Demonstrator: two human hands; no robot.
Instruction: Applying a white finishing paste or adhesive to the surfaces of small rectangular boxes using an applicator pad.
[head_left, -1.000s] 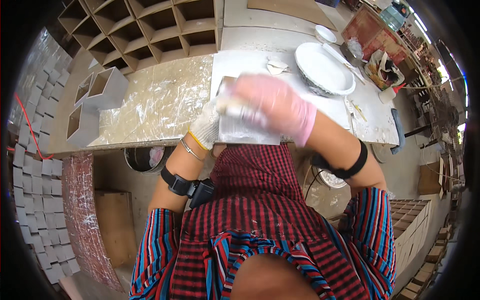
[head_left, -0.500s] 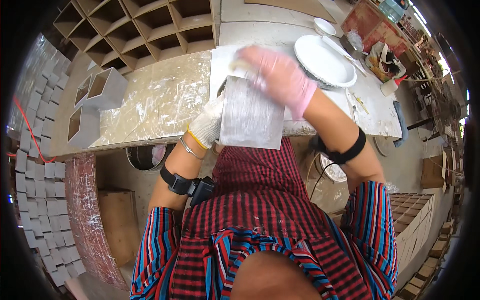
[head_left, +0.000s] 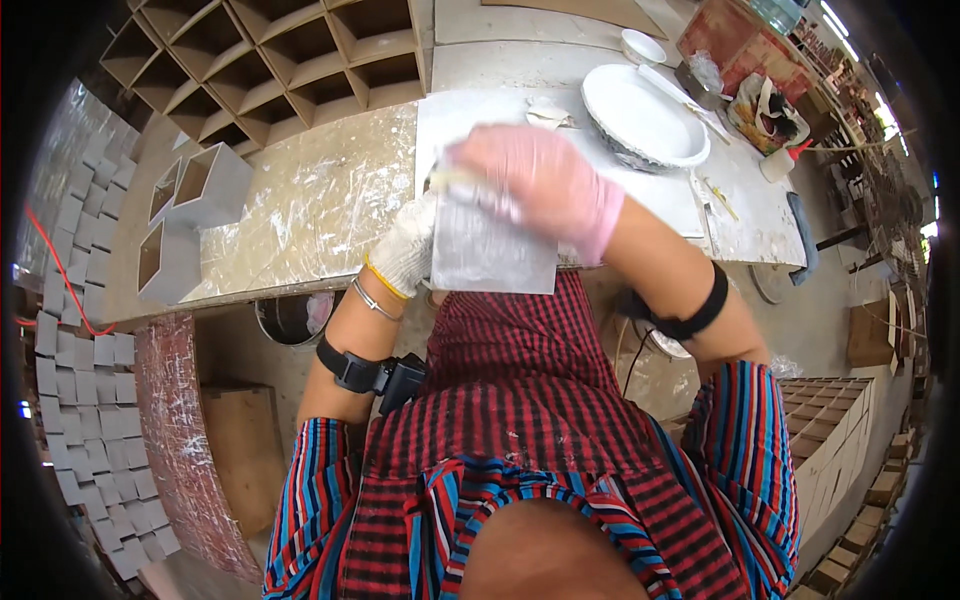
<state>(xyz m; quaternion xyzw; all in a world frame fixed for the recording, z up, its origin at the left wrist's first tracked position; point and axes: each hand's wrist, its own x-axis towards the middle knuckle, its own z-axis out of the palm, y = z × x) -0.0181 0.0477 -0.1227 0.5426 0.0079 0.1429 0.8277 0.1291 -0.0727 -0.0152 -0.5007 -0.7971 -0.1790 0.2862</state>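
Observation:
I hold a flat grey square slab (head_left: 492,250) tilted over the front edge of the workbench (head_left: 310,215). My left hand (head_left: 405,250), in a white glove, grips the slab's left edge. My right hand (head_left: 545,185), in a pink glove, lies across the slab's upper part, blurred by motion. Its fingers seem closed on a small yellowish piece (head_left: 443,179) that presses on the slab's top left corner.
A large white bowl (head_left: 640,115) and a small white cup (head_left: 642,45) stand on the bench behind the slab. Open wooden cubbyholes (head_left: 290,60) sit at the back left, grey hollow box forms (head_left: 195,190) at the left end, a bucket (head_left: 295,318) under the bench.
My right hand has swept over the slab, first up toward its top edge, then back down a little. The slab now tilts further over the bench edge toward me.

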